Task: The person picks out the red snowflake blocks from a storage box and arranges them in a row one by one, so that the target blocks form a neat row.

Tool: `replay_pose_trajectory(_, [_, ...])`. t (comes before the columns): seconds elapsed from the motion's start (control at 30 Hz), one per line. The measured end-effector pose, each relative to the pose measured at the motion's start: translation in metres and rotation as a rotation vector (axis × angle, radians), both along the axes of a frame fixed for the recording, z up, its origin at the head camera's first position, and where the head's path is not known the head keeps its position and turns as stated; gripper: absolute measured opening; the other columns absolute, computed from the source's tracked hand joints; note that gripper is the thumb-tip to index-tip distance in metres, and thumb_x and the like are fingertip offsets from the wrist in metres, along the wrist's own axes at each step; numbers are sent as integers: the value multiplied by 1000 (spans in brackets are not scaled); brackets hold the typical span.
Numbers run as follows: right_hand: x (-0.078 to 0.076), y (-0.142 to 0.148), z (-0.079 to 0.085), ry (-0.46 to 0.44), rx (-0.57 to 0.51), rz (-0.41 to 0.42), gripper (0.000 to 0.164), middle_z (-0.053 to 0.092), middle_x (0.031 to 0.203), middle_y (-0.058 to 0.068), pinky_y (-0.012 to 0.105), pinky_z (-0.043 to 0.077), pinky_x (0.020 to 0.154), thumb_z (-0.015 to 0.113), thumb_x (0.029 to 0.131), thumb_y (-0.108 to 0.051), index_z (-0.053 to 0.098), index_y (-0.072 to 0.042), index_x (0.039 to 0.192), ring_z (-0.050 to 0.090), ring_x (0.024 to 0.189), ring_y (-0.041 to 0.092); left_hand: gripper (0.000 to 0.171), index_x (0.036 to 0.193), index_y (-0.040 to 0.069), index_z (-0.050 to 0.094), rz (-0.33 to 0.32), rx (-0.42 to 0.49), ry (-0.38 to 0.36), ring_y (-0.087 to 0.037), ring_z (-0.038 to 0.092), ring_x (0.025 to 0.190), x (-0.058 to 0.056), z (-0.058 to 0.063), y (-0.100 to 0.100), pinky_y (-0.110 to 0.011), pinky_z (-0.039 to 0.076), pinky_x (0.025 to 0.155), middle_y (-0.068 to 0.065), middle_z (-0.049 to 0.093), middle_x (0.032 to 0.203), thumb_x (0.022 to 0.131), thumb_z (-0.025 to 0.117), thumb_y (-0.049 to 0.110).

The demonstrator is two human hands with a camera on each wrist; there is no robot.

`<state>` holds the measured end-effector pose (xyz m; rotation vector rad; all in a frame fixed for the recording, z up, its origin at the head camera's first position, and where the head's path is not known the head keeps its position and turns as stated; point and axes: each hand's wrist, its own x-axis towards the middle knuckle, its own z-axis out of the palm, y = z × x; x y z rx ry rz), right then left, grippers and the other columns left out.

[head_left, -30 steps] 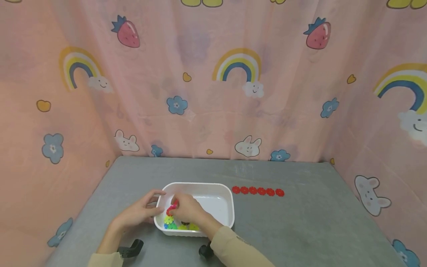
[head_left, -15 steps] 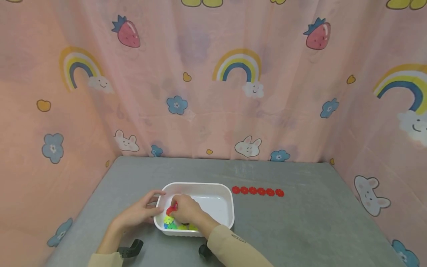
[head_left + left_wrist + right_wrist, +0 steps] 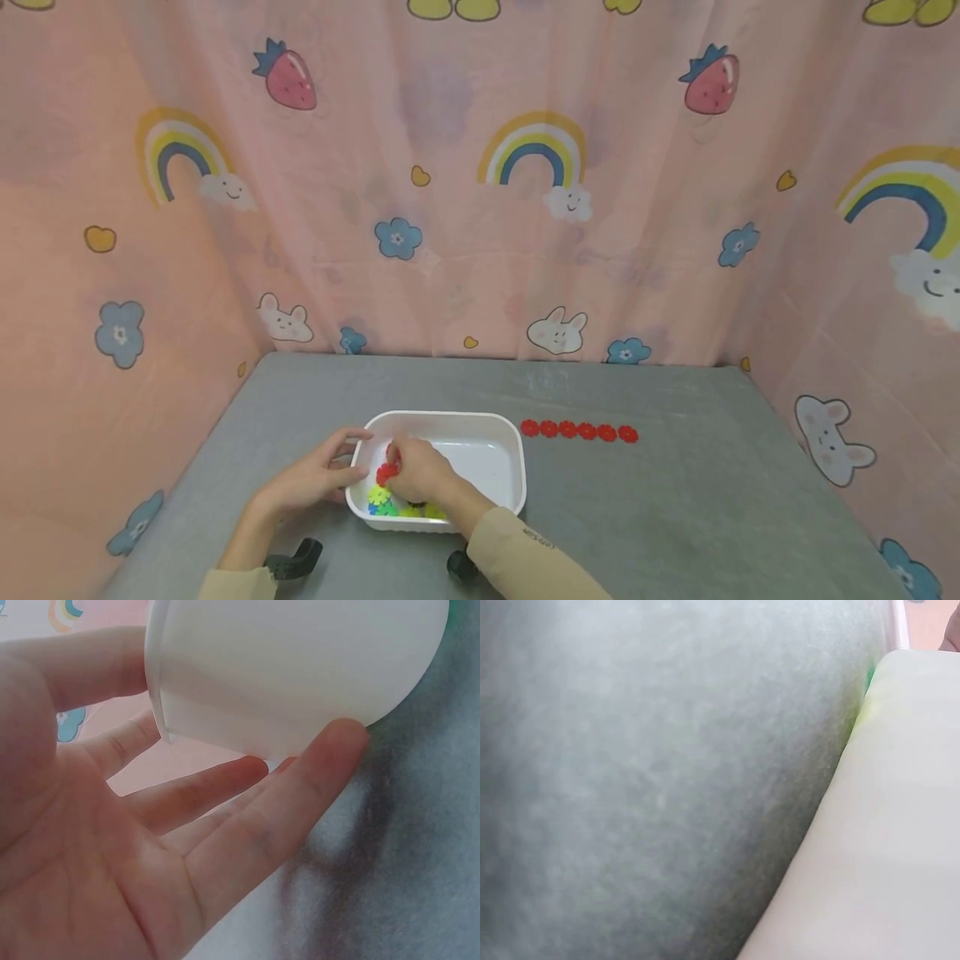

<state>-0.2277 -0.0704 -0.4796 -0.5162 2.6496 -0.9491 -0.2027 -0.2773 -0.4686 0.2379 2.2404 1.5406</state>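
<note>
A white plastic tray (image 3: 480, 467) rests on the grey table in the head view. My left hand (image 3: 307, 475) is at its left end, fingers spread and fairly straight, touching the outer wall and rim. In the left wrist view those fingers (image 3: 225, 787) lie along the white wall. My right hand (image 3: 423, 471) reaches into the tray with curled fingers, pinching a red flower-shaped disc (image 3: 387, 473); its fingers partly hide the red. Below it lie yellow discs (image 3: 378, 495) and green and blue ones. The right wrist view shows the tray's outer wall (image 3: 885, 825), not the hand's grip.
Several red flower-shaped discs (image 3: 587, 431) lie in a row on the table (image 3: 675, 500), right of the tray. A patterned pink curtain (image 3: 465, 275) surrounds the table's back and sides. Black wrist mounts (image 3: 296, 560) sit near both sleeves.
Both hands and the tray stay nearly in place. The red at my right fingertips has shifted and turned slightly within the tray.
</note>
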Motion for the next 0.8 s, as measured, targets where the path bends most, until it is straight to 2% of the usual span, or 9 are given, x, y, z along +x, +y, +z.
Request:
replay_pose_trajectory(0.33, [2, 1, -2, -28, -95, -42, 21, 56, 82, -1, 26, 49, 55, 74, 85, -4, 57, -15, 93, 54, 69, 15, 59, 149, 10, 37, 0, 1, 19, -42, 54, 124, 2, 1, 1, -47, 60, 83, -33, 34, 151, 99, 66, 23])
replay_pose_trajectory(0.6, [2, 7, 1, -34, -273, -27, 20, 55, 75, 0, 24, 46, 52, 68, 82, 4, 60, -11, 92, 52, 62, 14, 61, 150, 10, 36, -7, 4, 11, -41, 55, 123, 2, 1, 1, -47, 59, 85, -33, 33, 152, 99, 66, 24])
replay_pose_trajectory(0.8, [5, 19, 13, -62, -330, -44, 18, 58, 82, -1, 25, 51, 56, 72, 86, -3, 61, -13, 96, 56, 65, 15, 61, 150, 10, 36, -9, -1, 5, -38, 56, 121, 1, 1, 1, -46, 60, 85, -32, 34, 151, 99, 66, 25])
